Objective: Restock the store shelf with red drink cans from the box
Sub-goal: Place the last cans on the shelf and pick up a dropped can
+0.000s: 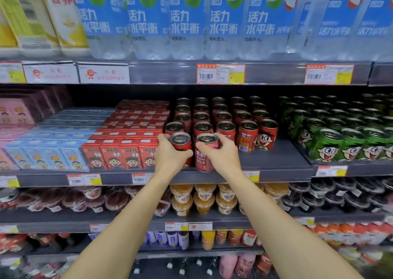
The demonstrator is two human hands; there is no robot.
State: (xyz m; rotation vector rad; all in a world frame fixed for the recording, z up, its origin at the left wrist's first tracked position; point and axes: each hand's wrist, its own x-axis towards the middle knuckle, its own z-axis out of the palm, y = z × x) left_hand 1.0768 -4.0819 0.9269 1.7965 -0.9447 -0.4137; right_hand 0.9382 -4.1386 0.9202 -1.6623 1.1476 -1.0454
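Two red drink cans are being set at the front of the red-can block on the middle shelf (276,161): the left can (180,143) sits in the left hand (170,153), whose fingers wrap its side, and the right can (206,151) stands just beside it, held round its upper part by the curled fingers of the right hand (223,151). So each grip is clamped on its own can, neither one slack. Just beyond both grips stand the rows of red cans (223,119) already in place; these two look meant to start a new front row (the bare shelf to the right of the right grip suggests more are to follow). To do it well, I would set each base flat, line each can up with the column behind, keep them upright, and turn the printed faces forward like the two cans (257,136) to the right. Left of the left grip the red cartons (119,153) sit close, so that can needs care not to nudge them. The green cans (340,142) lie well to the right. The box is not in view.
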